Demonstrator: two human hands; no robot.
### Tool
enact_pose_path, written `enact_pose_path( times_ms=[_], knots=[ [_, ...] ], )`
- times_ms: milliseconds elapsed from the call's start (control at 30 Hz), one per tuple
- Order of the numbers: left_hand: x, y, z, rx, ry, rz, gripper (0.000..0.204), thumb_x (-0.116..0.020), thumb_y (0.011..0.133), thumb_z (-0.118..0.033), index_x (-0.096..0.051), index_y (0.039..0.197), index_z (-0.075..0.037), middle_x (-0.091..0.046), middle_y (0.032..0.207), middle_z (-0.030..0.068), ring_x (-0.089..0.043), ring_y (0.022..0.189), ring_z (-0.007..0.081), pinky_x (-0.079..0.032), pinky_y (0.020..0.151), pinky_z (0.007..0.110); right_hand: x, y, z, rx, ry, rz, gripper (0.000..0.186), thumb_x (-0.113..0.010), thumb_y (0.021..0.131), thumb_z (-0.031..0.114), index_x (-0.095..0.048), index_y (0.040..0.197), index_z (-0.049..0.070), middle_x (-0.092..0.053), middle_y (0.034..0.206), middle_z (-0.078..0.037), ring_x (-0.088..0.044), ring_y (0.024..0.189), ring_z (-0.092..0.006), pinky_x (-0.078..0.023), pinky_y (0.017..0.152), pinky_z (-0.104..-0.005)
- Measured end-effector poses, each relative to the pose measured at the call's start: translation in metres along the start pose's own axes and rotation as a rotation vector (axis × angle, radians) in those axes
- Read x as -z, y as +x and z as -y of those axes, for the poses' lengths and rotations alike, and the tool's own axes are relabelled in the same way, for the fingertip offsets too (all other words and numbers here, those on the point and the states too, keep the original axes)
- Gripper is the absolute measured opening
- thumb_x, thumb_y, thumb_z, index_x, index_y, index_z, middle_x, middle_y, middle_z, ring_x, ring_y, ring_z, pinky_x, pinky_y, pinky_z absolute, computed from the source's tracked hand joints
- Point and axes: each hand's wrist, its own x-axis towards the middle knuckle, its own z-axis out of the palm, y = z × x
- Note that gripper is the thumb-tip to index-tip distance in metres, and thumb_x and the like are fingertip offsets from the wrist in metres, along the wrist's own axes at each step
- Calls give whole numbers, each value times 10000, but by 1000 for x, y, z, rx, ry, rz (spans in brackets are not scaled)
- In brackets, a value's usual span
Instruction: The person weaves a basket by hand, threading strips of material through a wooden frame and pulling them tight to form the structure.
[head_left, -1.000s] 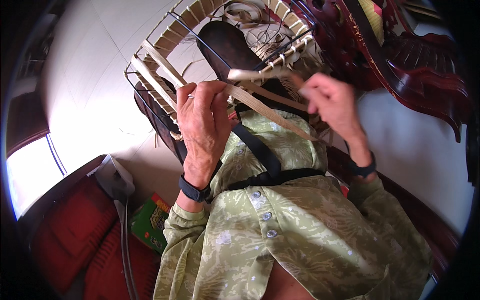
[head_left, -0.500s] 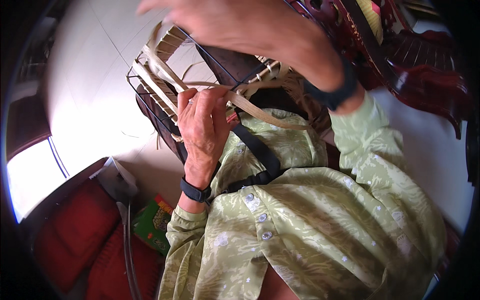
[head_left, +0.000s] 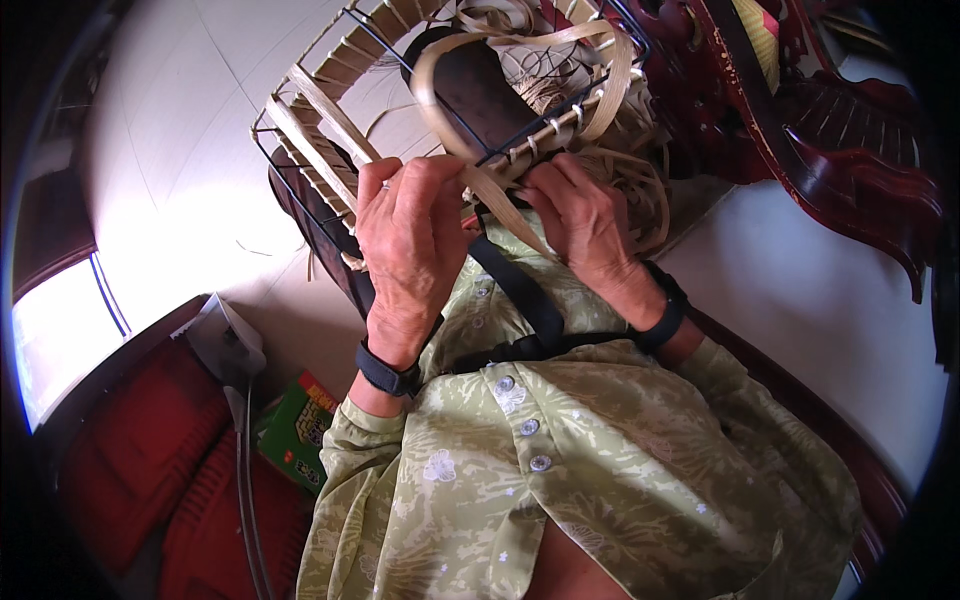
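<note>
On the lap, against the wire basket frame: left hand pinching the cane strip, right hand clenched on the rim. Best kept flat, taut, snug beside earlier wraps.

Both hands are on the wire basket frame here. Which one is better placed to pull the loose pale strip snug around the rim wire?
Probably the left hand: its fingertips pinch the pale strip where it crosses the wire frame. The right hand lies flatter on the rim beside it, seemingly bracing the wrapped edge rather than gripping the strip.
</note>
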Motion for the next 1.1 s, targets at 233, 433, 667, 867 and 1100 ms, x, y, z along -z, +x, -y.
enact_pose_path(
  times_ms=[233, 433, 667, 867, 1100],
  knots=[
    [-1, -2, -2, 50, 14, -41, 134, -678, 849, 38, -634, 947, -44, -647, 773, 57, -606, 686, 253, -477, 785, 370, 37, -101, -147, -556, -414, 417, 241, -565, 837, 19, -653, 1062, 19, -712, 1010, -193, -702, 903, -386, -561, 723, -467],
    [-3, -6, 0, 66, -10, -35, 142, -678, 843, 44, -644, 951, -42, -640, 759, 62, -584, 691, 266, -472, 765, 360, 57, -148, -178, -543, -554, 620, 130, -622, 850, 81, -709, 933, 33, -700, 965, -215, -664, 929, -420, -543, 799, -490],
    [-2, -5, 0, 108, -27, -30, 152, -676, 850, 40, -654, 965, -56, -649, 754, 58, -592, 744, 255, -465, 767, 358, 64, -9, 13, -390, 13, 404, 190, -644, 949, 201, -707, 914, 25, -713, 834, -190, -696, 687, -345, -532, 626, -443],
    [-1, -2, -5, 147, -54, -9, 182, -687, 794, 49, -655, 925, -73, -712, 967, 35, -609, 843, 237, -464, 758, 337, 42, -16, -30, -966, 1479, 428, 373, -671, 986, 287, -610, 1271, 54, -595, 833, -24, -438, 565, -54, -382, 525, -233],
    [2, 8, 6, -46, -98, 193, 227, -700, 722, 58, -648, 884, -92, -738, 1153, -26, -631, 793, 180, -458, 737, 298, 32, -25, -49, -597, 2186, 214, 472, -627, 984, 447, -555, 1402, 240, -498, 806, 62, -343, 577, -39, -325, 558, -195]
  ],
)
